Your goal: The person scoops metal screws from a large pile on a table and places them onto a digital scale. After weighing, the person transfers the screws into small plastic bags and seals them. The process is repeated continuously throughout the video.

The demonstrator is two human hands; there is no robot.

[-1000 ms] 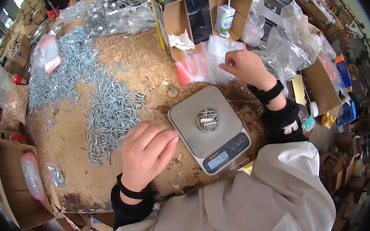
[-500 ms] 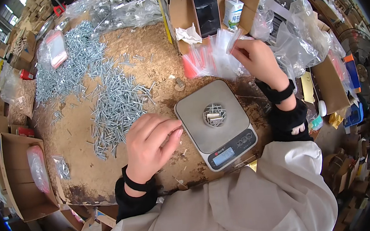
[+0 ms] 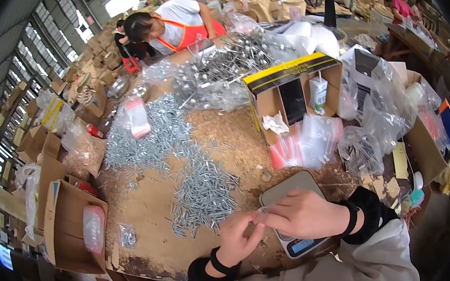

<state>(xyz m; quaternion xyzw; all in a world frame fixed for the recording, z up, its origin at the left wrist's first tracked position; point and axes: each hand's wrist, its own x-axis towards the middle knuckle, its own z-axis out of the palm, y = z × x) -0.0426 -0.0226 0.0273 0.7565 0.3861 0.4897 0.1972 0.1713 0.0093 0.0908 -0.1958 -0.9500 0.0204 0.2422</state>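
Note:
My two hands meet in front of the heap of screws [image 3: 200, 194]. With fingertips pinched, my right hand [image 3: 305, 215] grips a small clear plastic bag [image 3: 262, 210], of which only a pale sliver shows. The fingers of my left hand [image 3: 238, 238] are closed at the bag's other side. Under my right hand and forearm lies a kitchen scale [image 3: 289, 184] with a lit display; the round dish on it is hidden. More clear zip bags with red edges [image 3: 312, 142] are spread out beyond the scale.
A yellow-edged cardboard box [image 3: 294, 74] holds a drink carton [image 3: 318, 93]. An open carton [image 3: 63, 232] stands at left, near a small filled bag [image 3: 127, 235]. Plastic bags [image 3: 389, 97] crowd the right side. Across the table a person in a red apron [image 3: 185, 33] leans over.
My right hand has come from the zip bags back to my left hand, bringing a bag. The view has tilted up, showing the person across the table. My right hand now covers the dish.

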